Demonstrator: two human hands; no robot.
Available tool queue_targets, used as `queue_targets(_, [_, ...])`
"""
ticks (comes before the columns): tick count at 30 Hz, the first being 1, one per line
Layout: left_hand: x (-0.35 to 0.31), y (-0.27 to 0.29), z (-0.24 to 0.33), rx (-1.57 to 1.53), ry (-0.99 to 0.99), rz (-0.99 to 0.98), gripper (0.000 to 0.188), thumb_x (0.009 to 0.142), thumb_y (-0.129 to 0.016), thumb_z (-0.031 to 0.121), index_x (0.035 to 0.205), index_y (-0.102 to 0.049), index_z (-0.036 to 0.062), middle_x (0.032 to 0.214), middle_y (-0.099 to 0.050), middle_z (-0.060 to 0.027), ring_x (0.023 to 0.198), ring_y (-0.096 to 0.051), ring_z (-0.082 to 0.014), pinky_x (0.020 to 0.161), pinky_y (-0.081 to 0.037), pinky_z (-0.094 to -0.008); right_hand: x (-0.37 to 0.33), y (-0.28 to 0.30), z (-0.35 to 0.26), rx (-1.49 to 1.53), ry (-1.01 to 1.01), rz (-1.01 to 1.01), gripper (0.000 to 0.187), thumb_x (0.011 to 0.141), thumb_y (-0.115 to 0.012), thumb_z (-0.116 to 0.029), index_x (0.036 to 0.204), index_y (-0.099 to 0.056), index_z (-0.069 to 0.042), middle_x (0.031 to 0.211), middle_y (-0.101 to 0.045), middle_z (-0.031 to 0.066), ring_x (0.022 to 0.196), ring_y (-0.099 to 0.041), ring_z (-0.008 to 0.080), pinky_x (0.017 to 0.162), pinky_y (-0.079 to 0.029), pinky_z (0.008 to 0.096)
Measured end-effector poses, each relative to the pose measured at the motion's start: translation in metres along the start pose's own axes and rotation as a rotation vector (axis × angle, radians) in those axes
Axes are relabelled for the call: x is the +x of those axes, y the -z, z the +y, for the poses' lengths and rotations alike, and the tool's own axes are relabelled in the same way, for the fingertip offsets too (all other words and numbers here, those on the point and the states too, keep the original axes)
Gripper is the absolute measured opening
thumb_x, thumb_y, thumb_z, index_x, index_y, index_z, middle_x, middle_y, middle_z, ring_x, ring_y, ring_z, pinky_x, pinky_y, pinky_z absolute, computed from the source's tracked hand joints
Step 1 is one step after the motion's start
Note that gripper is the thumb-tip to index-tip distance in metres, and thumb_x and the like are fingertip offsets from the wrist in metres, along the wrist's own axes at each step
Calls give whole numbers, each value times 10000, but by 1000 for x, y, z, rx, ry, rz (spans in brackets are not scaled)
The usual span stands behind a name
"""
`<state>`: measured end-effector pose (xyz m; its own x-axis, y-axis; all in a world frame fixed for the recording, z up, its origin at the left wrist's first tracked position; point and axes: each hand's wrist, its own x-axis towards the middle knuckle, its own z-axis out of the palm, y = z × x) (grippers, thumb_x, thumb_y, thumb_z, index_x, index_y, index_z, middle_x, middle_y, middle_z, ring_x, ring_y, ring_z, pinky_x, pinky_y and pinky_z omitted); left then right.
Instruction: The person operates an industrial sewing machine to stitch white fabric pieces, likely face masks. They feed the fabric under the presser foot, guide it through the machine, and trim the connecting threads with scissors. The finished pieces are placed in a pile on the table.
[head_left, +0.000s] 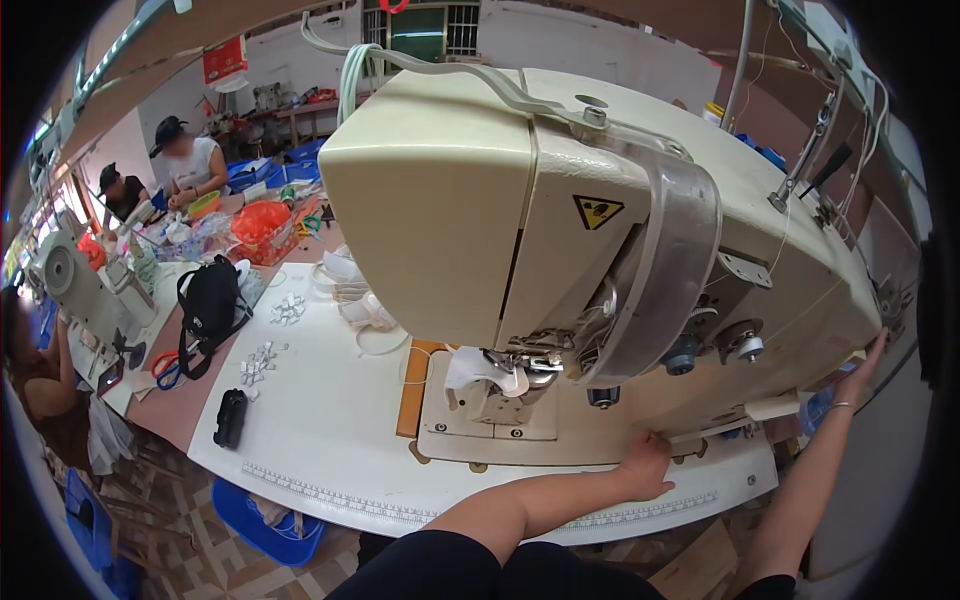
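A large cream sewing machine (430, 210) fills the middle. Against the front edge of its bed, my left hand (645, 467) rests with fingers curled in; whatever they may hold is hidden. My right hand (862, 380) reaches up to the machine's right end, fingers stretched along the housing near the handwheel (893, 300). Under the presser foot (540, 362) lies a white fabric piece (470, 368), apart from both hands. A white strip (700, 432) runs along the bed just right of my left hand.
On the white table (330, 410) lie small white pieces (262, 365), a black case (230, 418) and a pile of white straps (360, 300). A ruler strip (330, 488) follows the front edge. A blue bin (265, 530) stands below. Several people (195, 165) work at left.
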<state>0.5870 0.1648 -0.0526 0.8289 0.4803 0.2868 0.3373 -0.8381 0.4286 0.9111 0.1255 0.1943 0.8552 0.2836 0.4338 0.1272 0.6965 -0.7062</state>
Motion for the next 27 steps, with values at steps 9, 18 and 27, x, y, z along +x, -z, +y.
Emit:
queue_targets(9, [2,-4,-2,14,3,-1,613,690,-663,436,960,-528,-98,934,-561,-209,951,-512,-326,923,-311,-391,71,-38,-57,-563,-449,-349,566,826,-606,-417,1215,-493,-22,1141,-536,69,1018,-521,163,882,-413,285])
queue_targets(18, [1,-3,-8,-27,20,6,579,684,-676,418,946,-546,-82,946,-564,-209,973,-511,-325,943,-301,-399,14,15,4,-161,100,-168,511,879,-545,-371,1225,-488,2,1199,-523,59,1082,-497,153,889,-412,289])
queue_targets(27, [-2,4,5,-24,44,-39,567,653,-707,410,939,-570,-60,947,-572,-193,981,-518,-312,960,-294,-376,63,-35,-72,-747,-138,-59,427,895,-521,-378,1091,-557,-1,1087,-560,93,1009,-536,168,895,-409,276])
